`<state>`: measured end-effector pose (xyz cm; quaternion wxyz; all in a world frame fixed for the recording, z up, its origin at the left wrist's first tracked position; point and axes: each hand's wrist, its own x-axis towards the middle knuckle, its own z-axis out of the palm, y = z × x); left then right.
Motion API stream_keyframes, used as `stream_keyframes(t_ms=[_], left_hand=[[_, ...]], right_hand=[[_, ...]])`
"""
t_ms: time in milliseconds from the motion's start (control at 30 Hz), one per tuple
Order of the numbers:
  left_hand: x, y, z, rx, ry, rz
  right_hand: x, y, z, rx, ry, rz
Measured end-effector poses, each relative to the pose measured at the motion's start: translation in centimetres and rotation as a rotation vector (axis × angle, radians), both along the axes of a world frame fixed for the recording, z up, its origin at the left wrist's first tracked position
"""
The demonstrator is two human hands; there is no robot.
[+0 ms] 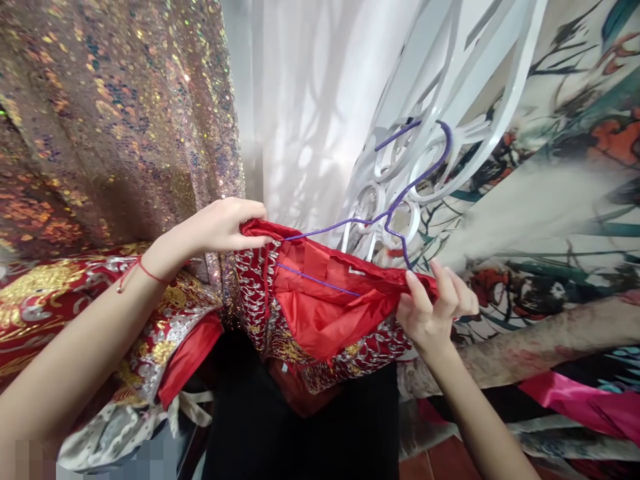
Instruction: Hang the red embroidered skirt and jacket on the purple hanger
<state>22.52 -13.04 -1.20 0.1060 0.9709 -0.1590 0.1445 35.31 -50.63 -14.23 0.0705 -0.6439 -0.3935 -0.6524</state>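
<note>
A red garment (pixel 320 323) with silver and gold embroidery and a shiny red lining hangs open at the top in front of me. My left hand (pixel 235 223) is closed on its upper left edge, thumb below and fingers above. At the opposite edge, my right hand (pixel 435 307) pinches the red cloth between thumb and fingers. A purple hanger (pixel 387 213) sits inside the opening, its hook pointing up and right and its lower bar crossing the lining. The hanger's two ends are hidden by the cloth and my hands.
An embroidered red and gold garment (pixel 45 293) lies at the left, behind my left forearm. Sequinned fabric (pixel 125 120) hangs at upper left. A white scrollwork frame (pixel 515 80) stands behind the hanger. Flower-patterned cloth (pixel 575 220) and pink fabric (pixel 575 400) are at right.
</note>
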Motion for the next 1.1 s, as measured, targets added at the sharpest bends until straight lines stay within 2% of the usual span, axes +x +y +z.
stream_keyframes(t_ms=[100,167,267,400,533,600,700,800,967,1100], left_hand=[[-0.1,-0.3,0.0,-0.011,0.02,-0.011],[-0.2,-0.5,0.0,-0.025,0.023,-0.019],[-0.1,-0.6,0.0,-0.045,0.024,-0.029],[-0.1,-0.6,-0.1,-0.074,0.02,-0.027],[-0.1,-0.6,-0.3,-0.129,0.021,-0.03],[-0.1,-0.6,-0.4,-0.165,0.023,-0.023],[-0.3,-0.7,-0.7,-0.252,0.048,-0.015],[-0.3,-1.2,-0.9,-0.369,0.113,-0.005],[-0.2,-1.4,-1.0,-0.431,0.128,0.028],[-0.3,-1.2,-1.1,-0.488,0.177,-0.094]], right_hand=[[0.4,-1.0,-1.3,-0.142,0.004,0.118],[0.4,-1.4,-1.9,-0.28,0.048,0.117],[-0.7,-0.6,-1.9,-0.359,0.065,0.134],[-2.6,3.3,-0.3,-0.339,-0.021,0.292],[-3.1,8.0,2.3,-0.382,-0.037,0.398],[-2.5,9.7,3.8,-0.361,-0.064,0.382],[-1.3,11.2,5.7,-0.245,-0.092,0.299],[-0.6,12.1,6.8,-0.193,-0.06,0.28],[-0.4,13.3,6.5,-0.153,-0.107,0.283],[-0.3,13.7,5.4,-0.056,-0.165,0.328]])
